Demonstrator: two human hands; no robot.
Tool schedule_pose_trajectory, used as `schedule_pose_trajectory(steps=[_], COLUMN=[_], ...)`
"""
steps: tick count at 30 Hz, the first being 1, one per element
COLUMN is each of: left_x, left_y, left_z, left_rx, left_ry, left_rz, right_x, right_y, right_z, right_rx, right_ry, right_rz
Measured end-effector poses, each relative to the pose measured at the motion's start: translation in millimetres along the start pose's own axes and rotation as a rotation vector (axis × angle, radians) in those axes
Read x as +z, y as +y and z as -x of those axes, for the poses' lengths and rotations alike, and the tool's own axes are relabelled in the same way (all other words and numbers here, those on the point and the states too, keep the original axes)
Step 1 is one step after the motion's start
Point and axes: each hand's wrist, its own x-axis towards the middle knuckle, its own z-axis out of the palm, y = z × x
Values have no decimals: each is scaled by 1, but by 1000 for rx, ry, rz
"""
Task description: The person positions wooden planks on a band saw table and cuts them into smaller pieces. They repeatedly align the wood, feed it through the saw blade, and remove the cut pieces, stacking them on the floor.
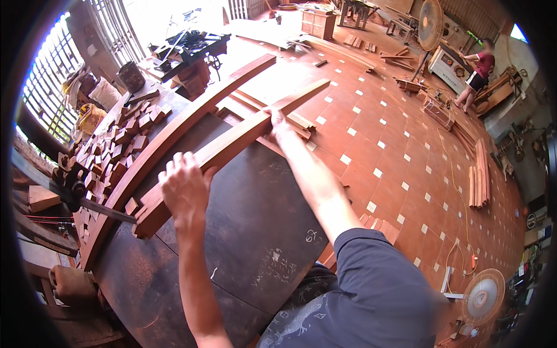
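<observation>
beam (pixel 232 136) over dark surface (pixel 249 197), near end at saw blade (pixel 107 210) | left grip (pixel 185 181) curled over it, right grip (pixel 275 120) wrapped farther up | end looks stepped, so some cutting's done, can't tell what's left tho

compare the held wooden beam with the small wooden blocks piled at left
The beam is long; the blocks are short and chunky. The beam is a single piece; the blocks lie in a jumbled pile. The left hand and right hand are on the beam; neither touches the blocks. Both are reddish-brown wood.
</observation>
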Motion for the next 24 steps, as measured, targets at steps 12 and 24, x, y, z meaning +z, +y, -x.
schedule_pose_trajectory(steps=[12,24], left_x=[-80,-151], left_y=[154,182], left_z=[-3,50], left_rx=[487,668], left_ry=[-134,-182], left_rz=[68,436], right_x=[-189,-401], right_y=[-85,-59], right_z=[103,144], right_rx=[95,68], right_ry=[419,659], right_rz=[125,151])
